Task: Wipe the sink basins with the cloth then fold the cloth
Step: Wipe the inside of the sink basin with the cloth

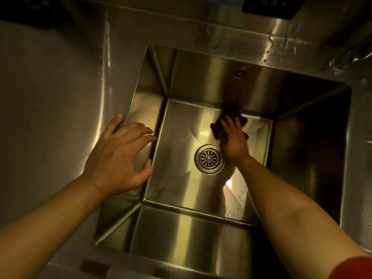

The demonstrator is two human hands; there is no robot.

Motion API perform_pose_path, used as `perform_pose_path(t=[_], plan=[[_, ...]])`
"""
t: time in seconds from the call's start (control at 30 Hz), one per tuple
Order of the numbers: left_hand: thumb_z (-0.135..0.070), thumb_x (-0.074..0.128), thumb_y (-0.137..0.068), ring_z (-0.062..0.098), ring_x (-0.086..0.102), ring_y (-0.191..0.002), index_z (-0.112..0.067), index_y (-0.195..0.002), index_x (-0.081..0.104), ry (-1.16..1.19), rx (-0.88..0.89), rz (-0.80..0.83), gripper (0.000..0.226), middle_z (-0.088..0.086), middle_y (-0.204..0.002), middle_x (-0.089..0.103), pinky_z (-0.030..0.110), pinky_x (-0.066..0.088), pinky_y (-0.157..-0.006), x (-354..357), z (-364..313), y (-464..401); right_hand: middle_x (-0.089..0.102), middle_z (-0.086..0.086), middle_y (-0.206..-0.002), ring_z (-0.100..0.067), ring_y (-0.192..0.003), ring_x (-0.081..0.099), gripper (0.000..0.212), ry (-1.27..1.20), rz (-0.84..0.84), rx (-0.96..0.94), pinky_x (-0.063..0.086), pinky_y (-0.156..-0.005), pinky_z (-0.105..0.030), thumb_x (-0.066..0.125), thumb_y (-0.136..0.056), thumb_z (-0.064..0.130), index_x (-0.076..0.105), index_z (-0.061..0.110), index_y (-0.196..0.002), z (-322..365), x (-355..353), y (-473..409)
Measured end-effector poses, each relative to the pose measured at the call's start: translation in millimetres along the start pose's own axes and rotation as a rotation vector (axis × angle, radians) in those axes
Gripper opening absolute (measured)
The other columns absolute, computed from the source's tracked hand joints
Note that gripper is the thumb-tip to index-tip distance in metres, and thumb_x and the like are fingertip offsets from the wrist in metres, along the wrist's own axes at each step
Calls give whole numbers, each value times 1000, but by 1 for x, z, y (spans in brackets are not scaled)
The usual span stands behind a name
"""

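A deep stainless steel sink basin (181, 224) fills the middle of the view, with a round drain (209, 159) in its floor. A dark red cloth (218, 128) lies on the basin floor near the far wall. My right hand (234, 139) presses flat on top of the cloth, fingers spread, just right of the drain. Most of the cloth is hidden under that hand. My left hand (118, 156) rests over the basin's left rim, fingers apart and holding nothing.
A steel counter (50, 87) runs along the left of the basin and a steel ledge (221, 33) along its back. A dark object (267, 5) sits at the top right. The basin's far wall has an overflow hole (240, 73). A wet patch (235, 196) shines on the floor.
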State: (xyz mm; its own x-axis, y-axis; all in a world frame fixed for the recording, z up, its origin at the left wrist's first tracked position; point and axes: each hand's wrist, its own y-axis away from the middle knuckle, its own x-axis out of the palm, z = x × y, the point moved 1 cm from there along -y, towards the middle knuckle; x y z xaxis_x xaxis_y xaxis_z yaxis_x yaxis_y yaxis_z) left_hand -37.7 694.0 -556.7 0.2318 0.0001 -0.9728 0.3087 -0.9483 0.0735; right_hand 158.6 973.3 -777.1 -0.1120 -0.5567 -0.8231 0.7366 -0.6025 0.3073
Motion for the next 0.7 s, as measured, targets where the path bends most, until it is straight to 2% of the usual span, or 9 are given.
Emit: perform_pose_path(t=[0.13, 0.2, 0.3, 0.4, 0.47, 0.6, 0.7], plan=[[-43, 64, -80, 24, 59, -129, -15, -125, 71, 8, 0, 7, 54, 3, -130, 67, 52, 21, -127, 1, 2, 1, 13, -4, -171, -30, -158, 0, 68, -28, -110, 295, 8, -128, -43, 53, -97, 8, 30, 18, -160, -46, -16, 20], [-43, 63, -80, 24, 59, -130, -15, -127, 71, 13, -2, 14, 55, 3, -131, 67, 52, 20, -127, 3, 4, 1, 11, -4, -171, -32, -158, -1, 67, 12, -104, 355, 9, -128, -46, 51, -99, 9, 27, 18, -161, -47, -15, 18], [-45, 62, -81, 23, 58, -131, -16, -129, 70, 20, -1, 16, 56, 3, -133, 66, 50, 17, -128, 3, 5, 1, 8, -9, -171, -37, -157, -3, 68, 102, -71, 356, 6, -127, -43, 49, -99, 13, 23, 15, -161, -25, -3, 14], [-44, 62, -80, 23, 59, -129, -15, -127, 71, 29, -2, -7, 56, 3, -130, 67, 47, 15, -128, 3, 3, 1, 6, -6, -171, -37, -157, -2, 72, 161, -64, 266, 20, -123, -39, 49, -97, 12, 20, 18, -162, 21, 20, 12], [-44, 61, -80, 24, 59, -129, -15, -127, 71, 24, -3, -3, 56, 3, -130, 67, 47, 16, -128, 2, 2, 1, 5, -2, -172, -33, -158, -4, 72, 111, -26, 147, 23, -120, -39, 47, -97, 9, 19, 21, -163, 63, 41, 7], [-46, 60, -81, 23, 57, -133, -17, -131, 69, 8, -9, 33, 58, 1, -134, 67, 49, 14, -129, 2, 2, 0, -3, 0, -172, -31, -157, -12, 72, 71, 180, -110, 13, -125, -51, 46, -102, 14, 11, 23, -164, 144, 96, 16], [-47, 58, -83, 22, 55, -134, -17, -131, 68, 11, -3, 30, 57, 1, -134, 66, 46, 9, -130, 2, 2, 1, -4, 1, -172, -29, -156, -16, 75, 38, 278, -244, 6, -126, -55, 50, -101, 17, 9, 21, -164, 169, 124, 41]])
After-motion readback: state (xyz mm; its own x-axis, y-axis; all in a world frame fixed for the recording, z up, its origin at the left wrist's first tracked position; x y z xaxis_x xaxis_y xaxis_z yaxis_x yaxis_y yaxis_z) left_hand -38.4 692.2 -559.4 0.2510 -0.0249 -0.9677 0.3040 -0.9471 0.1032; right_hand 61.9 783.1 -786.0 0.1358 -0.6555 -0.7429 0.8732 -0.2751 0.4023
